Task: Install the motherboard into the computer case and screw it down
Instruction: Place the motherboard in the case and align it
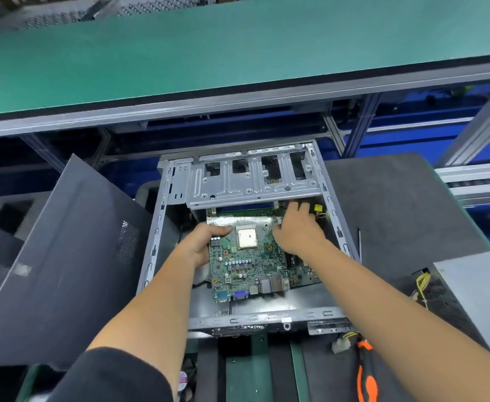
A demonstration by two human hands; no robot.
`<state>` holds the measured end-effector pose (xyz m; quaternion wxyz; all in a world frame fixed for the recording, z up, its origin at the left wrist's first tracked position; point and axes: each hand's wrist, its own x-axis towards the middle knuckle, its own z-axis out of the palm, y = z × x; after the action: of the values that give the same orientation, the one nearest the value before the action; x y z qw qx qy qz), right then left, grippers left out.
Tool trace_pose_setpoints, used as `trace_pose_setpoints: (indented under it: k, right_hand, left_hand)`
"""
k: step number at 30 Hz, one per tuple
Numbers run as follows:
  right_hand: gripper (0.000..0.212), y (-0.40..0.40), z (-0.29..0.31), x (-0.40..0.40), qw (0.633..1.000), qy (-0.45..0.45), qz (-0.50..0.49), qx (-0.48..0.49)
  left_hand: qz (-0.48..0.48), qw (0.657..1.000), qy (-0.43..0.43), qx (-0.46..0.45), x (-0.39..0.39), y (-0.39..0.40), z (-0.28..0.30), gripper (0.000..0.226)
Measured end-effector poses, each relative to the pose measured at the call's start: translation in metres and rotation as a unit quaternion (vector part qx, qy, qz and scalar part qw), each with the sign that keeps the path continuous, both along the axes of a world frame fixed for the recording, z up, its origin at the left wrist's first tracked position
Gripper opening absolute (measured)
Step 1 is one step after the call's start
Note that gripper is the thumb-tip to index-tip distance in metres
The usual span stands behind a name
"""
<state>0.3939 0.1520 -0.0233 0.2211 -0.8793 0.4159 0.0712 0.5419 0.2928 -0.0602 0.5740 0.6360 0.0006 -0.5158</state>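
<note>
The green motherboard (249,262) lies inside the open grey computer case (156,227), with its port row toward me. My left hand (206,242) grips the board's left edge, thumb laid across its top. My right hand (296,230) rests on the board's far right part, fingers curled over that edge near the yellow connector (318,208). The silver CPU socket (247,238) shows between my hands. The far end of the board is tucked under the metal drive cage (252,184).
The case's dark side panel (72,256) leans at the left. An orange-and-black screwdriver (366,372) lies at the lower right beside a white cable plug (340,346). A power supply (469,291) with yellow wires sits at the right. A green conveyor (209,47) runs across the top.
</note>
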Motion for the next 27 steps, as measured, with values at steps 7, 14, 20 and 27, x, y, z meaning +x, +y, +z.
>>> trace_pose_setpoints:
  k: [7, 14, 20, 27]
  right_hand:
    - [0.065, 0.004, -0.008, -0.002, 0.998, 0.044, 0.046, -0.026]
    - [0.059, 0.012, 0.000, 0.001, 0.973, -0.037, 0.225, -0.021]
    - [0.064, 0.019, -0.003, 0.001, 0.924, -0.024, 0.382, 0.020]
    - [0.085, 0.034, -0.019, 0.001, 0.869, 0.059, 0.485, -0.080]
  left_hand:
    - [-0.002, 0.998, -0.029, 0.055, 0.005, -0.016, -0.008, 0.050]
    - [-0.014, 0.984, -0.096, 0.146, 0.009, -0.029, -0.011, 0.064]
    - [-0.118, 0.917, -0.278, 0.259, 0.012, -0.032, -0.001, 0.055]
    - [-0.340, 0.737, -0.471, 0.347, -0.002, -0.016, 0.040, 0.018]
